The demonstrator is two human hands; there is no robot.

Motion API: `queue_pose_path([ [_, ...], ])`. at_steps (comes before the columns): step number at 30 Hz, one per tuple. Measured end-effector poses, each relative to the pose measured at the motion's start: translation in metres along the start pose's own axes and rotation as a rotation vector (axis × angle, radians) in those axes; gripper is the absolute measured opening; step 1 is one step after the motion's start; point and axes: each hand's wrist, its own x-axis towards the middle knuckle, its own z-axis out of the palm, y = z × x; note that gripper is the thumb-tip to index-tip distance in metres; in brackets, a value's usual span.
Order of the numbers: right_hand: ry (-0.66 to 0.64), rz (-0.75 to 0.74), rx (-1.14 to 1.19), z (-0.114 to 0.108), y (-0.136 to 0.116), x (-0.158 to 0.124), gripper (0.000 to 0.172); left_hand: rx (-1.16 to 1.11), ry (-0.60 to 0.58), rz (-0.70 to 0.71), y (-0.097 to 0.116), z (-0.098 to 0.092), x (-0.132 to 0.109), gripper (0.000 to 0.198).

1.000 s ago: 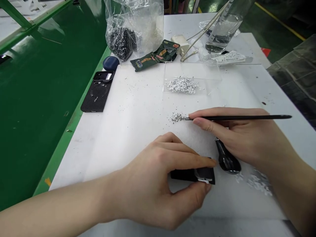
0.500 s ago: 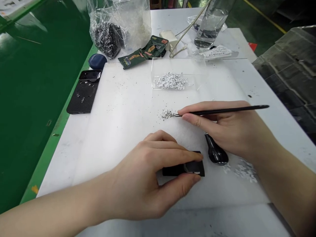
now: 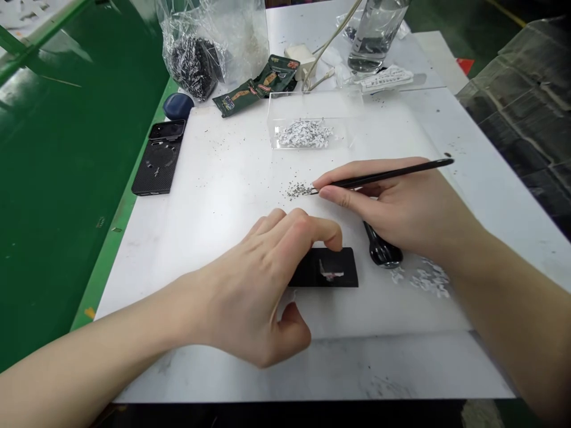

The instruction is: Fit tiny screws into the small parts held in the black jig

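A white piece [image 3: 332, 276] is set on the black block [image 3: 351, 264], partly covered by the open left hand [image 3: 254, 279]. Beyond it, specks [image 3: 295, 189] are left loose; tweezers [image 3: 388, 175] are gripped by the right hand [image 3: 395, 205]

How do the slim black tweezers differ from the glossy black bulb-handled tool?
The slim black tweezers are narrow along their length; the glossy black bulb-handled tool swells toward its rounded end. The tweezers are held in the right hand, while the bulb-handled tool lies on the white mat. Both are black.
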Motion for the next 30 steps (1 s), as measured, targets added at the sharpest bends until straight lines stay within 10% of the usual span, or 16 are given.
queue_pose_path([
  [21,0.000,-0.012,0.032,-0.001,0.002,-0.001,0.013,0.180,-0.001,-0.025,0.009,0.005,0.002,0.066],
  [30,-0.013,-0.033,0.011,-0.001,0.004,0.002,0.015,0.336,0.245,0.118,0.014,0.019,-0.007,0.060],
])
